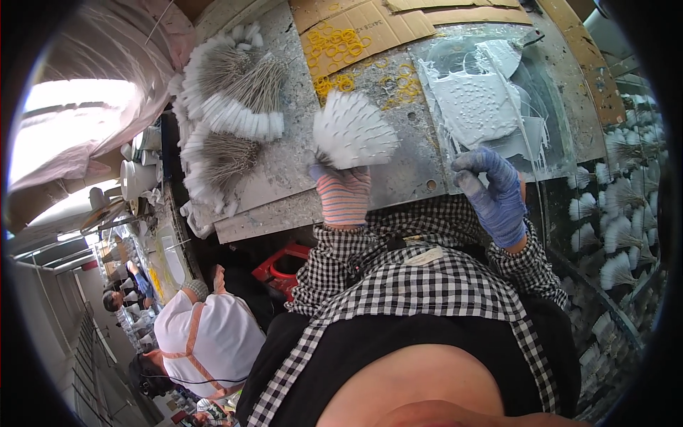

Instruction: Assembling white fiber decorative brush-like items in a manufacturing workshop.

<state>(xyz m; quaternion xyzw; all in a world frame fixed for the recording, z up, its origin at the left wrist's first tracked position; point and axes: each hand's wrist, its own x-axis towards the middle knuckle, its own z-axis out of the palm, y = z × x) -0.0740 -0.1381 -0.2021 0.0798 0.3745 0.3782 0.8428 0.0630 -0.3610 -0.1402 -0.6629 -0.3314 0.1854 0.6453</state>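
My left hand (343, 196), in a striped orange glove, is closed round the gathered stems of a bundle of white-tipped wire brushes (356, 129). Their white heads fan out above the fist, over the near part of the work board. My right hand (492, 193), in a blue-violet glove, is at the board's near edge, just below a slab of white paste (473, 107). Its thumb and forefinger come together in a pinch, and anything between the tips is too small to make out. The paste lies thick and pitted on a glass plate (558, 146).
More brush bundles (231, 85) lie piled at the left of the board. Yellow rubber rings (338, 44) are scattered by the cardboard (405, 28) at the back. White fan-shaped bundles (619, 235) stand on a rack at right. A red stool (283, 270) and a co-worker (210, 334) are at left.
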